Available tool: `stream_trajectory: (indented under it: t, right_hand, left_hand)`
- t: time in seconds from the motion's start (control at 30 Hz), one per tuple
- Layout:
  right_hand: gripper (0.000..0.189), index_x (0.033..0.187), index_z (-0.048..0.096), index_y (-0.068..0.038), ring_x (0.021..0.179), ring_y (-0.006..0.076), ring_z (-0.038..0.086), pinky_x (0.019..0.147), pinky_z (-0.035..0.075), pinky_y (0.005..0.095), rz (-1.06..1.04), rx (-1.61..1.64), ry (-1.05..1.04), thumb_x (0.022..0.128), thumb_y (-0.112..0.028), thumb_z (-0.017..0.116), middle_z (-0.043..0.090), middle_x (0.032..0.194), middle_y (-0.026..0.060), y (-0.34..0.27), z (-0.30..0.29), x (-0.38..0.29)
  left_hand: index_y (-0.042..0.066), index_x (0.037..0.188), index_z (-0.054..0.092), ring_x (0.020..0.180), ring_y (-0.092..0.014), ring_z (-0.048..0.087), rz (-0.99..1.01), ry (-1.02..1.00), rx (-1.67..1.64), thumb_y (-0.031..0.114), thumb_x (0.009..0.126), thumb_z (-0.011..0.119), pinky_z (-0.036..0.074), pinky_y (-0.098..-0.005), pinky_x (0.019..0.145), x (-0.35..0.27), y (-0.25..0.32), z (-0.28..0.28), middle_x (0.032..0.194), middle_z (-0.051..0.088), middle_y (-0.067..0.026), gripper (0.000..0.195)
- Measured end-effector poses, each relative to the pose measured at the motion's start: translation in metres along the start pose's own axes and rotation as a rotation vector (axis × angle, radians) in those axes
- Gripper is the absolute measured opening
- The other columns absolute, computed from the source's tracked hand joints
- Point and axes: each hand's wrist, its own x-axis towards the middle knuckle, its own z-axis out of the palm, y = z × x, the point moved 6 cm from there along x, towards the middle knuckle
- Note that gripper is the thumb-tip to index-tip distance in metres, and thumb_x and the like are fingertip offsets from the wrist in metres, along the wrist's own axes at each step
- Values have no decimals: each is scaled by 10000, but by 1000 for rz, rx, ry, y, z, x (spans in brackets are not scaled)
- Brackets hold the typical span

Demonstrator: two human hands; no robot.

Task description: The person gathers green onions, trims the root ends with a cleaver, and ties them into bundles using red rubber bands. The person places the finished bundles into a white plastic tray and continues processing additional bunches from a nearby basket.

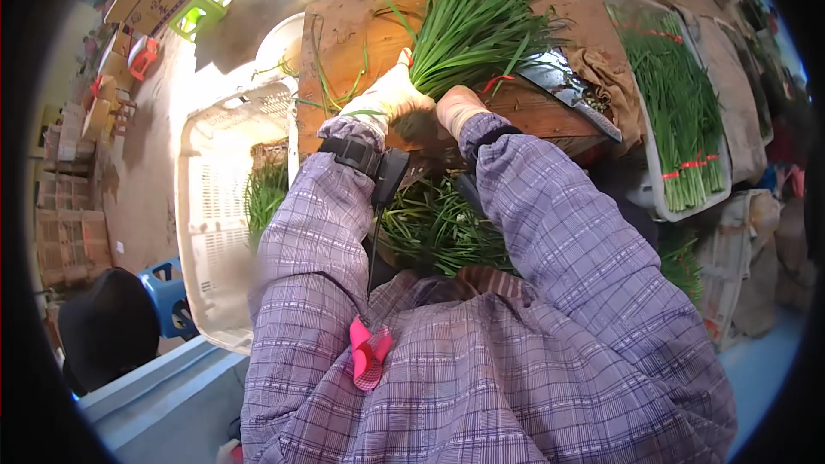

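Observation:
A bunch of long green garlic chives (pixel 480 26) lies over the wooden board in front of me, leaves fanned toward the far edge. My left hand (pixel 394 93) grips its near end from the left, and a small red piece shows at a fingertip. Against the right side of that near end is my right hand (pixel 459 106), knuckles up; its fingers are hidden, so its grip cannot be made out. A red tie (pixel 497 82) lies by the leaves. Right of the bunch rests a cleaver (pixel 557 80), its handle toward me.
A brown cloth (pixel 602 87) lies beside the cleaver. On the right, a white crate (pixel 651 196) holds tied chives. A white plastic basket (pixel 216 219) stands left, a white bucket (pixel 281 42) beyond it. Loose chives (pixel 445 222) lie below the board. A blue stool (pixel 169 296) is at lower left.

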Motion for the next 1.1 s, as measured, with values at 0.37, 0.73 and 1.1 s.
stream_trajectory:
  t: [0.37, 0.73, 1.1]
  right_hand:
    - [330, 1148, 721, -73, 1185, 338, 625, 966, 489, 417, -1, -26, 147, 908, -289, 648, 675, 1244, 154, 12, -7, 1]
    - [492, 1001, 751, -38, 980, 323, 697, 856, 536, 404, -50, 385, 213, 801, -487, 720, 733, 981, 185, 12, 13, -72]
    - [369, 1046, 738, -65, 1032, 264, 684, 863, 524, 366, -63, 76, 115, 876, -382, 656, 721, 1124, 109, 5, -6, -24]
  left_hand:
    - [56, 1574, 129, 1221, -336, 565, 15, -11, 85, 315, 592, 860, 443, -374, 1034, -13, 10, -9, 1347, 557, -243, 1252]
    - [101, 1602, 26, 1066, -308, 624, 4, -8, 61, 287, 615, 856, 500, -371, 923, -23, 16, -13, 1227, 621, -226, 1303]
    - [61, 1596, 63, 1149, -309, 601, 32, 24, 136, 331, 604, 849, 468, -352, 977, -11, 9, -11, 1303, 594, -221, 1294]
